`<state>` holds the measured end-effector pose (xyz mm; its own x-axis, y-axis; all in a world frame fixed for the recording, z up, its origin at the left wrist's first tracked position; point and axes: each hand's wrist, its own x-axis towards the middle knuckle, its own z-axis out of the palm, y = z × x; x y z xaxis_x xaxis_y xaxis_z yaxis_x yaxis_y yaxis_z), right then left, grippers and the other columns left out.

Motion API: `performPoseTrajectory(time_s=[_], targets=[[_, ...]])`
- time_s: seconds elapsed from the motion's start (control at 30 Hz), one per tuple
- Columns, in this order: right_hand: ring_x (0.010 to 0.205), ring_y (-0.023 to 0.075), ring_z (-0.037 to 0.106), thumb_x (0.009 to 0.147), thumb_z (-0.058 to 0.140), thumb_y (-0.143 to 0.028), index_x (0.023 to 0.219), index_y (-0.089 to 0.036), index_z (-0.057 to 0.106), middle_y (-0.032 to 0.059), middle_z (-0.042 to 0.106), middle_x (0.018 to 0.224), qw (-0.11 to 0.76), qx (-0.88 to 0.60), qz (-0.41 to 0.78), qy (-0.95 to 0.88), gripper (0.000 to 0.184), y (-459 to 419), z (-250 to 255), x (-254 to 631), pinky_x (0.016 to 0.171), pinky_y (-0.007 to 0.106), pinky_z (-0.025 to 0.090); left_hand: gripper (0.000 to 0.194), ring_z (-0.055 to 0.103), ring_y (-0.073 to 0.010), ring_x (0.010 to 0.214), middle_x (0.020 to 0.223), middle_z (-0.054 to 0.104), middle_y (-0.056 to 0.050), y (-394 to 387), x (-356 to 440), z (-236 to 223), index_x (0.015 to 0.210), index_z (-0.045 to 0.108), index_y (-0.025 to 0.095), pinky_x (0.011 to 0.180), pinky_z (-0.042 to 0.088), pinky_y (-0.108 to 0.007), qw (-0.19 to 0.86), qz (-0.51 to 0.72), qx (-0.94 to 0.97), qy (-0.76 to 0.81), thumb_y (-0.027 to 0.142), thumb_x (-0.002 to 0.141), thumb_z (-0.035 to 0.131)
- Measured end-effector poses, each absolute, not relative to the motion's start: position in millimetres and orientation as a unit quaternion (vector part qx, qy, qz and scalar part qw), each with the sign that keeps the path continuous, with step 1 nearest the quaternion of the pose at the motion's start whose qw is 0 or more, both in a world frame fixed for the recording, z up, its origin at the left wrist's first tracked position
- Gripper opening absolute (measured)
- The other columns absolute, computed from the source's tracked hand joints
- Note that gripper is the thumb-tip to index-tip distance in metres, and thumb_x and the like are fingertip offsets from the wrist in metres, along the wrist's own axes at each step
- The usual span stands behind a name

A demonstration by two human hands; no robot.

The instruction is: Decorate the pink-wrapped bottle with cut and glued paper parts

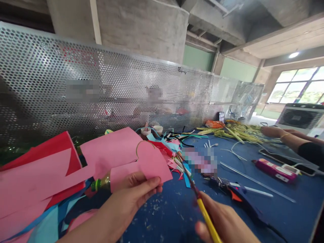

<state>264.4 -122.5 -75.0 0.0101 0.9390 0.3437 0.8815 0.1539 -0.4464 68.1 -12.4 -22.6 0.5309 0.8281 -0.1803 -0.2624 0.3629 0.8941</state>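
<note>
Held between the thumb and fingers of my left hand (141,189) is a piece of pink paper (155,161) with a rounded upper edge and a pointed lower right corner. A thin green line runs along that curve. My right hand (225,219) is closed around the yellow handle of a pair of scissors (207,217), whose blades point up and away, just right of the paper and apart from it. Part of the right hand's grip is hidden. Behind the left hand lie larger pink sheets (111,146) and a green-capped bottle (96,185).
A blue table (162,216) carries paper scraps (177,165), a dark glue gun (249,206), a purple box (275,170) and white cups (158,130). Red sheets (64,138) lie left. A perforated metal screen (121,91) stands behind. Another person's arms (286,135) reach in from the right.
</note>
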Motion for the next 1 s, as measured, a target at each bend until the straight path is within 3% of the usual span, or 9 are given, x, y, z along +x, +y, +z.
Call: performPoseTrajectory(time_s=[0.07, 0.2, 0.33, 0.47, 0.57, 0.63, 0.8, 1.0], targets=[[0.056, 0.0232, 0.068, 0.089, 0.031, -0.061, 0.088, -0.021, 0.060, 0.0067, 0.068, 0.062, 0.228, -0.717, -0.011, -0.659, 0.049, -123.6, -70.1, 276.6, 0.047, 0.027, 0.047, 0.017, 0.063, -0.0116, 0.069, 0.065, 0.070, 0.000, -9.1, 68.3, -24.4, 0.063, 0.073, 0.017, 0.071, 0.050, -0.019, 0.757, 0.359, 0.436, 0.328, 0.027, 0.055, 0.086], [0.057, 0.0290, 0.069, 0.082, 0.052, -0.045, 0.082, -0.021, 0.061, 0.0082, 0.070, 0.063, 0.095, -0.811, -0.092, -0.570, 0.026, -125.1, -84.7, 301.5, 0.047, 0.032, 0.048, 0.014, 0.061, -0.0125, 0.072, 0.069, 0.069, -0.001, -3.5, 67.8, -28.7, 0.068, 0.074, 0.016, 0.074, 0.049, -0.020, 0.744, 0.350, 0.452, 0.345, 0.023, 0.060, 0.082], [0.071, 0.0302, 0.070, 0.074, 0.061, -0.031, 0.083, -0.018, 0.064, 0.0115, 0.072, 0.077, 0.099, -0.763, -0.088, -0.632, 0.016, -127.0, -94.5, 314.8, 0.063, 0.039, 0.055, 0.012, 0.060, -0.0133, 0.072, 0.069, 0.068, -0.002, -2.1, 67.5, -32.9, 0.070, 0.073, 0.016, 0.072, 0.047, -0.021, 0.717, 0.335, 0.497, 0.356, 0.024, 0.065, 0.079], [0.082, 0.0294, 0.068, 0.081, 0.055, -0.037, 0.087, -0.020, 0.065, 0.0118, 0.071, 0.089, 0.189, -0.752, -0.041, -0.630, 0.021, -117.7, -62.6, 302.2, 0.072, 0.041, 0.054, 0.013, 0.060, -0.0148, 0.071, 0.069, 0.068, -0.002, -3.7, 69.8, -34.5, 0.072, 0.072, 0.016, 0.069, 0.045, -0.022, 0.667, 0.329, 0.564, 0.360, 0.028, 0.067, 0.077], [0.076, 0.0188, 0.067, 0.083, 0.056, -0.044, 0.101, -0.023, 0.062, 0.0045, 0.071, 0.089, 0.353, -0.672, 0.179, -0.626, 0.028, -101.4, -34.5, 277.7, 0.067, 0.030, 0.055, 0.016, 0.061, -0.0161, 0.067, 0.066, 0.069, -0.002, -6.3, 71.6, -32.0, 0.073, 0.072, 0.016, 0.069, 0.046, -0.025, 0.647, 0.311, 0.597, 0.359, 0.030, 0.065, 0.077], [0.079, 0.0170, 0.066, 0.082, 0.059, -0.043, 0.099, -0.021, 0.063, 0.0034, 0.070, 0.089, 0.407, -0.588, 0.302, -0.630, 0.028, -89.6, -24.9, 262.1, 0.068, 0.026, 0.053, 0.018, 0.063, -0.0178, 0.068, 0.068, 0.071, -0.002, -7.8, 71.7, -29.1, 0.075, 0.073, 0.017, 0.069, 0.047, -0.027, 0.650, 0.302, 0.609, 0.341, 0.031, 0.065, 0.077], [0.059, 0.0101, 0.056, 0.078, 0.065, -0.040, 0.070, -0.017, 0.058, -0.0026, 0.060, 0.063, 0.453, -0.532, 0.406, -0.589, 0.026, -68.3, -29.5, 247.1, 0.059, 0.023, 0.045, 0.016, 0.067, -0.0194, 0.077, 0.080, 0.075, -0.003, -4.8, 70.5, -24.4, 0.080, 0.073, 0.018, 0.073, 0.049, -0.028, 0.628, 0.312, 0.637, 0.321, 0.024, 0.065, 0.075], [0.058, 0.0084, 0.054, 0.069, 0.072, -0.048, 0.071, -0.016, 0.058, -0.0030, 0.061, 0.062, 0.524, -0.522, 0.465, -0.487, 0.035, -56.9, -46.3, 253.8, 0.061, 0.022, 0.044, 0.024, 0.069, -0.0199, 0.088, 0.092, 0.076, -0.004, 3.1, 70.7, -29.1, 0.090, 0.072, 0.019, 0.086, 0.050, -0.032, 0.662, 0.326, 0.602, 0.303, 0.018, 0.066, 0.074]])
